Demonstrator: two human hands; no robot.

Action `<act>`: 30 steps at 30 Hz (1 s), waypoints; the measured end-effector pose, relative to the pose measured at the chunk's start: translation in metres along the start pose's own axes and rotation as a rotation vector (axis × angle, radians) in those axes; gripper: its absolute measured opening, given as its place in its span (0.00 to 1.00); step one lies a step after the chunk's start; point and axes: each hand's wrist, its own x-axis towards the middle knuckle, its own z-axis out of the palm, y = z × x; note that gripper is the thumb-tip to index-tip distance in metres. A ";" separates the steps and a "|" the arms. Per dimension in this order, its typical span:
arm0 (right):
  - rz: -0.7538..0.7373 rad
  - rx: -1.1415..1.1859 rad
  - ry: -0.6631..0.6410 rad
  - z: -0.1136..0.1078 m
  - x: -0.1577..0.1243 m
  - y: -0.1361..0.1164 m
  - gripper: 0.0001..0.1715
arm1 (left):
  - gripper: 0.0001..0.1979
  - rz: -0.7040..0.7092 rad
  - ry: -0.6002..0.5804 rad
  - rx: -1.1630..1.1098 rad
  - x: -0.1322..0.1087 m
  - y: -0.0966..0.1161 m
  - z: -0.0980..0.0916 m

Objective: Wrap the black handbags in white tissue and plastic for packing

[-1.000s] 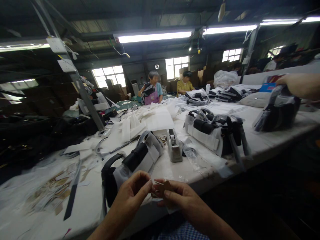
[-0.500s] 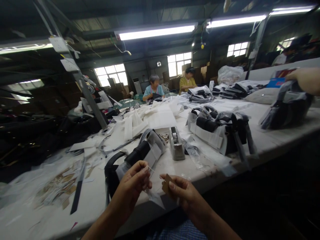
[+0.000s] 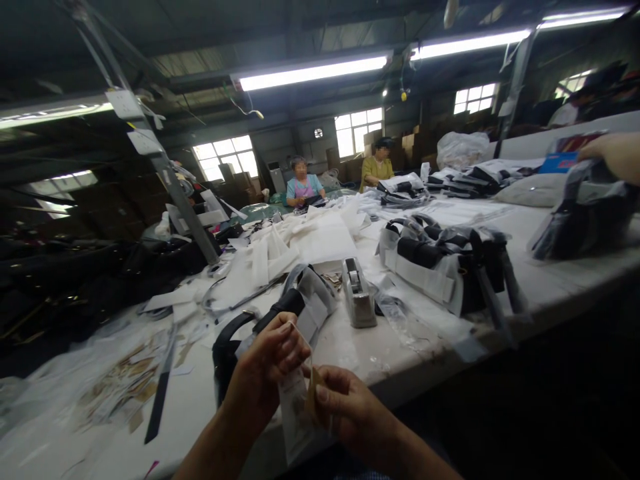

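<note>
tube lights (image 3: 315, 73) hung over a pale worktable (image 3: 345, 353) on which a tape dispenser (image 3: 359, 297) stood. on the near side of the dispenser, the left hand (image 3: 270, 357) was clamped on a thin white cord (image 3: 302, 335) and the right hand (image 3: 353, 405) pinched a brown card tag (image 3: 314, 395) between thumb and fingers; a pale slip (image 3: 293, 420) hung beside the tag. a black bag (image 3: 287, 307) lay left of the dispenser. the cord might have slipped or twisted, it seemed, had either pinch loosened or the slip swung into it. any print on the slip was too small to read; no brand was legible.
</note>
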 end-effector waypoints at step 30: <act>-0.148 -0.845 -0.035 -0.004 0.006 0.009 0.42 | 0.05 0.245 -0.233 0.997 -0.032 0.000 -0.011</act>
